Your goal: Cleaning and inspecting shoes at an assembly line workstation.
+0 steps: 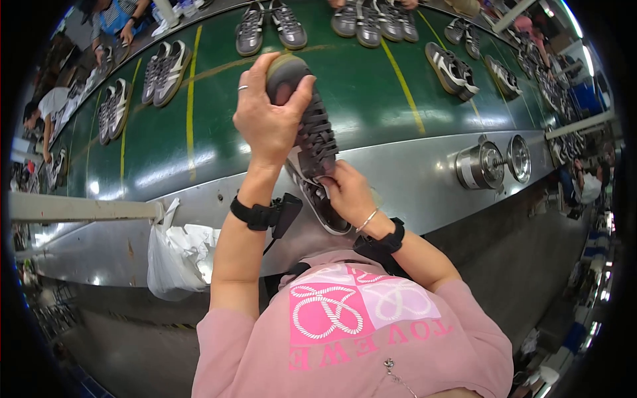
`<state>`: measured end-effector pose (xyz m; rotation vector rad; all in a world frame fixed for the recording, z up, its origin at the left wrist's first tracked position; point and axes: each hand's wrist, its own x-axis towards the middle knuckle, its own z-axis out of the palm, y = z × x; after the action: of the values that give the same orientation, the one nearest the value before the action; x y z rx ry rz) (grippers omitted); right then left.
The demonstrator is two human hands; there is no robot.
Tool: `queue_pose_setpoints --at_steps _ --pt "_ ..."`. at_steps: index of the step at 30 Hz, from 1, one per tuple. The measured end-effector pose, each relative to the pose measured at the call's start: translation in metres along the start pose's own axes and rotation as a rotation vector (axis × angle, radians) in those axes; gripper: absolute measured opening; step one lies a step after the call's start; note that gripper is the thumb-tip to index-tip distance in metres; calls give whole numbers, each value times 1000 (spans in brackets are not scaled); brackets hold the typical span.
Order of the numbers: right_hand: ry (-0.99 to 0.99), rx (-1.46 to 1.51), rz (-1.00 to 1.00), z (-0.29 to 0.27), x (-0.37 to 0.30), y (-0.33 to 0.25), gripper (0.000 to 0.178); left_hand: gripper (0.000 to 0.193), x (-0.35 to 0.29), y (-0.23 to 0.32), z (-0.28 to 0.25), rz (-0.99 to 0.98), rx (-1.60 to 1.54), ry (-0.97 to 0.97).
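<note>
A dark grey lace-up sneaker (316, 136) is raised over the front edge of the green belt, toe pointing away from me. My left hand (269, 113) grips it around the toe, thumb over the upper and fingers along the far side. Near the tongue and collar, my right hand (352, 194) pinches the shoe with its fingertips; what exactly they hold there is hidden. Beneath it, a second sneaker (330, 213) lies on the metal ledge, partly covered by the raised one.
Pairs of sneakers stand on the green conveyor belt (232, 126), marked with yellow lines. On the metal ledge (411, 162) at right sits a round steel container (479, 167) beside its lid-like disc (518, 159). A white plastic bag (174, 255) hangs at left. Other people work across the belt.
</note>
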<state>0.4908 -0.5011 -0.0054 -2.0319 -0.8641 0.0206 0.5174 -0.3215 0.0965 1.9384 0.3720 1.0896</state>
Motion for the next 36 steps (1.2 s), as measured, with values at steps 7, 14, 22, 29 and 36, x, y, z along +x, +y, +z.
queue_pose_setpoints --at_steps 7,14,22,29,36 --pt "68 282 129 19 2 -4 13 52 0 1 -1 22 61 37" --pt "-308 -437 -55 2 5 -7 15 52 -3 3 5 65 81 45" --pt "-380 -479 -112 3 0 0 24 51 -4 4 4 49 93 -11" --pt "-277 -429 -91 -13 -5 -6 27 52 1 -1 13 189 88 73" --pt "-318 -434 -103 2 2 3 24 52 0 4 7 57 53 -36"
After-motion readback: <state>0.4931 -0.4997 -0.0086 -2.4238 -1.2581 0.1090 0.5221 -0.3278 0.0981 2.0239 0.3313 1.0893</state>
